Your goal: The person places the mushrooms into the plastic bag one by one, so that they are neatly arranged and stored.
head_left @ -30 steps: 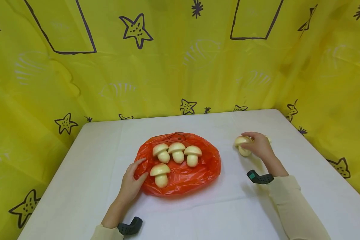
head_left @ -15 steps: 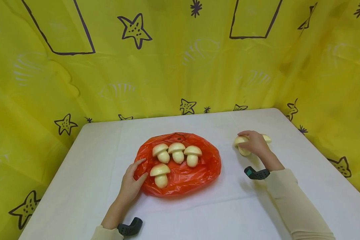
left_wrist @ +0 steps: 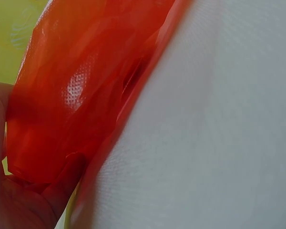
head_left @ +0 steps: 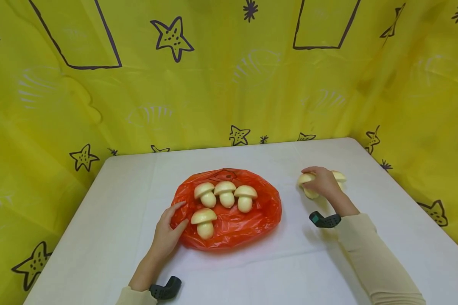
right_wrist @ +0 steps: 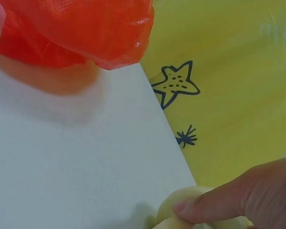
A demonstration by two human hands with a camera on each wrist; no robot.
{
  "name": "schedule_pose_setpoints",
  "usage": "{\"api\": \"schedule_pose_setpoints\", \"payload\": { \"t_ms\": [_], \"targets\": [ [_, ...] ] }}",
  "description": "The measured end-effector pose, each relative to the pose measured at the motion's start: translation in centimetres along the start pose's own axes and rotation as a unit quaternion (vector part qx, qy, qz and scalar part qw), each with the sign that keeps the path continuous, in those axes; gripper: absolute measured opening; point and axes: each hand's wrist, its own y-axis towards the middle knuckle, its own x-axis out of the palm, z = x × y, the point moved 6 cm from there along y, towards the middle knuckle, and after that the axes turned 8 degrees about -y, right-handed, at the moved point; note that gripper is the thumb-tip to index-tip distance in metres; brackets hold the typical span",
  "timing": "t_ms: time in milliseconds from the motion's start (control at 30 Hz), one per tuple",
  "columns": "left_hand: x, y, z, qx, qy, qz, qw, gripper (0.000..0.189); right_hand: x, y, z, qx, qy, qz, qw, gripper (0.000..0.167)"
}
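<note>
In the head view, my left hand holds the left side of a crinkled red plastic bag, its thumb and fingers spread around the rim. The left wrist view has the thumb lying along the red plastic. Several pale cream mushrooms lie in the bag: a row of three with the middle mushroom, and one mushroom nearer me. To the right, my right hand grips another mushroom by its cap. The right wrist view shows the thumb pressed on that mushroom's cap.
Just beyond the right hand lies one more mushroom, partly hidden by the hand. A white cloth covers the table. A yellow curtain with star drawings hangs behind it. Dark wrist devices sit by both sleeves.
My right hand has shifted slightly left and closer around its mushroom, uncovering more of the mushroom behind it. The left hand and the bag stay in place.
</note>
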Motion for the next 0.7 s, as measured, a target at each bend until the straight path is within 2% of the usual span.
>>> {"api": "schedule_pose_setpoints", "payload": {
  "t_ms": [200,400,600,700],
  "targets": [
    [0.0,-0.1,0.0,0.001,0.001,0.002,1.0000,0.044,0.4,0.2,0.0,0.006,0.003,-0.009,0.9999,0.046],
    [-0.1,0.0,0.1,0.031,0.002,0.008,0.9995,0.042,0.4,0.0,0.1,0.002,0.020,0.000,0.9998,0.045],
    [-0.1,-0.2,0.6,0.060,0.014,0.023,0.9978,0.041,0.4,-0.6,0.1,-0.022,0.077,0.014,0.9967,0.045],
    [-0.1,-0.2,0.5,0.058,0.013,0.025,0.9979,0.042,0.6,-1.0,0.1,-0.020,0.105,0.010,0.9942,0.046]
  ]
}}
